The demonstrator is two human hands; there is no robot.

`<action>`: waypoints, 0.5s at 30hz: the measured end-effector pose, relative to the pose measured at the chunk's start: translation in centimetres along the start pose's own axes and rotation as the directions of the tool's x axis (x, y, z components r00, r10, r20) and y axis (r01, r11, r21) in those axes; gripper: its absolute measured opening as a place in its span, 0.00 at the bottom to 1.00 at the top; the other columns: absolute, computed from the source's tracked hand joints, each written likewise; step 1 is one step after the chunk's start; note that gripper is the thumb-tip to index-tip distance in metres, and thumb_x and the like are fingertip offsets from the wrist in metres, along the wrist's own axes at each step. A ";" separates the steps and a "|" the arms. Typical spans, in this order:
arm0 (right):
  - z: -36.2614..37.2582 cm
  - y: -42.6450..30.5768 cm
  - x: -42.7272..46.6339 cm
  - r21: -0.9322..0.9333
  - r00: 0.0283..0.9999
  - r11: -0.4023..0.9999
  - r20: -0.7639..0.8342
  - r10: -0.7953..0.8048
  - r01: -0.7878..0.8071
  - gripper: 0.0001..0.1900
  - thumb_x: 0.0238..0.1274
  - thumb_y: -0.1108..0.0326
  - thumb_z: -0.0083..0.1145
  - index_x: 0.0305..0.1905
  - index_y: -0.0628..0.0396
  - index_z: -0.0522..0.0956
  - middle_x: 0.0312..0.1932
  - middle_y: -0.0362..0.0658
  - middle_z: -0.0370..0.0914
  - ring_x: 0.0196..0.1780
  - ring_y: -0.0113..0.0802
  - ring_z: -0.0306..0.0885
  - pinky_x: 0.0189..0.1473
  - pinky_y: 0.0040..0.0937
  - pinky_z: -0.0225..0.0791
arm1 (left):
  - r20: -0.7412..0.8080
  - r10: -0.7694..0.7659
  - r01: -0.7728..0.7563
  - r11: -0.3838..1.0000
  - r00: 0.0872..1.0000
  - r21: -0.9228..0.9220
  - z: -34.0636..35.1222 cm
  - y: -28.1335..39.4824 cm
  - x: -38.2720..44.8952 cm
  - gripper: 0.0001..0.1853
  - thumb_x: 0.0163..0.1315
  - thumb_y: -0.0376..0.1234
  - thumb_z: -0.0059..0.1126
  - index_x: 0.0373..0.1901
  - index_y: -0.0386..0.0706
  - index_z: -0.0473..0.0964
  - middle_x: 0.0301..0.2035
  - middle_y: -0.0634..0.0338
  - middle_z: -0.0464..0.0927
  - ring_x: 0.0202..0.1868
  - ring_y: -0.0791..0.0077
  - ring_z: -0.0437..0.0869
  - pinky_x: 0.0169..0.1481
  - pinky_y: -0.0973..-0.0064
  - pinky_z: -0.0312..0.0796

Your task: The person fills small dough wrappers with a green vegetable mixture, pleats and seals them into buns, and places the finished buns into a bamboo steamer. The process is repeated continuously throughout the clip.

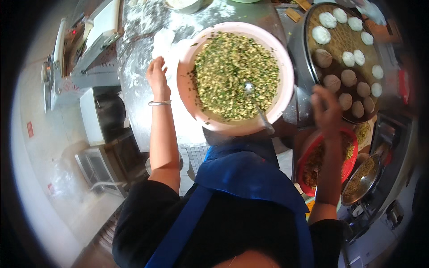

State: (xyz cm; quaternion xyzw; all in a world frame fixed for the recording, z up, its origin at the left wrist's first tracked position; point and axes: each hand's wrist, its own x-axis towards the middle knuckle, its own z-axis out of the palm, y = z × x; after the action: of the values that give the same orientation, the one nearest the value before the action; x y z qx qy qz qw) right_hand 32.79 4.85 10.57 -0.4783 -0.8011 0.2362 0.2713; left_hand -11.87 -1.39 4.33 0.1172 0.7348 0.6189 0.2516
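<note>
My left hand [157, 78], with a bangle at the wrist, is over the floured metal table [140, 100], its fingers loosely apart. Just beyond the fingertips is a white patch, perhaps dough or flour, washed out by glare. In front of me a pink basin [186, 97] holds chopped green-and-pale filling [234, 67]. A metal spoon [248, 87] rests in that filling, its handle over the near rim. My right hand [325, 109], blurred, hovers by the near-left rim of a round steamer [310, 50], and I see nothing in it. White buns [321, 35] and brownish buns [331, 83] sit on the steamer.
Below my right forearm is a red basin [350, 164] of brownish filling. Beside it is a metal bowl [362, 181] with more filling. A dough-rolling machine [90, 57] stands left of the table. Another bowl [184, 5] sits at the far edge.
</note>
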 end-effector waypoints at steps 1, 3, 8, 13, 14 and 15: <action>2.1 -2.2 -0.8 0.028 0.996 1.000 0.089 0.000 -0.003 0.10 0.56 0.71 0.54 0.42 0.60 0.76 0.40 0.51 0.76 0.44 0.46 0.75 0.47 0.38 0.67 | -0.084 -0.101 0.110 0.988 0.991 0.111 -2.3 -2.7 1.6 0.14 0.59 0.37 0.54 0.41 0.35 0.75 0.36 0.59 0.78 0.42 0.75 0.75 0.47 0.75 0.67; 6.2 -5.9 -2.7 0.008 0.977 1.000 0.210 0.028 -0.030 0.11 0.53 0.71 0.56 0.42 0.62 0.75 0.40 0.53 0.75 0.45 0.50 0.73 0.48 0.40 0.67 | -0.025 -0.202 0.198 0.916 0.979 0.348 -5.7 -7.7 3.6 0.18 0.55 0.34 0.57 0.45 0.33 0.72 0.38 0.57 0.76 0.39 0.72 0.76 0.46 0.76 0.67; 12.5 -8.1 -5.4 -0.419 0.966 0.901 0.257 0.004 0.107 0.14 0.49 0.69 0.58 0.42 0.61 0.74 0.38 0.50 0.74 0.47 0.45 0.71 0.52 0.39 0.62 | -0.013 -0.101 0.097 0.898 0.995 0.430 -5.4 -14.1 3.5 0.31 0.43 0.33 0.65 0.50 0.28 0.67 0.37 0.48 0.77 0.37 0.67 0.79 0.42 0.74 0.72; 14.3 -7.1 -4.9 -0.544 0.912 0.839 0.352 0.212 0.014 0.02 0.49 0.71 0.52 0.29 0.57 0.72 0.31 0.50 0.77 0.40 0.48 0.75 0.42 0.45 0.66 | 0.082 -0.234 0.126 0.750 0.969 0.649 -3.5 -11.6 3.4 0.23 0.41 0.35 0.66 0.37 0.28 0.73 0.27 0.52 0.80 0.30 0.70 0.81 0.40 0.75 0.73; 14.2 -7.1 -4.4 -0.563 0.871 0.825 0.382 0.310 -0.046 0.04 0.49 0.70 0.52 0.28 0.57 0.73 0.29 0.51 0.77 0.38 0.50 0.76 0.40 0.46 0.66 | 0.150 -0.342 0.160 0.726 0.928 0.669 -4.3 -11.5 4.0 0.21 0.41 0.36 0.66 0.33 0.29 0.74 0.26 0.54 0.79 0.28 0.71 0.80 0.39 0.75 0.73; 14.1 -7.4 -4.0 -0.583 0.818 0.806 0.410 0.404 -0.106 0.05 0.50 0.68 0.52 0.28 0.58 0.73 0.28 0.51 0.77 0.36 0.51 0.76 0.38 0.48 0.67 | 0.212 -0.448 0.190 0.696 0.869 0.692 -5.0 -11.6 4.5 0.19 0.41 0.37 0.66 0.30 0.30 0.76 0.25 0.55 0.79 0.27 0.71 0.80 0.38 0.75 0.73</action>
State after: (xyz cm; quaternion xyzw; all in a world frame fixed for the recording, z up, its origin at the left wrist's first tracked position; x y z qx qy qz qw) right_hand 20.33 -3.61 4.03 -0.5605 -0.8019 0.1580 -0.1334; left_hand -16.61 -5.82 -7.38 0.1783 0.8518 0.2368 0.4320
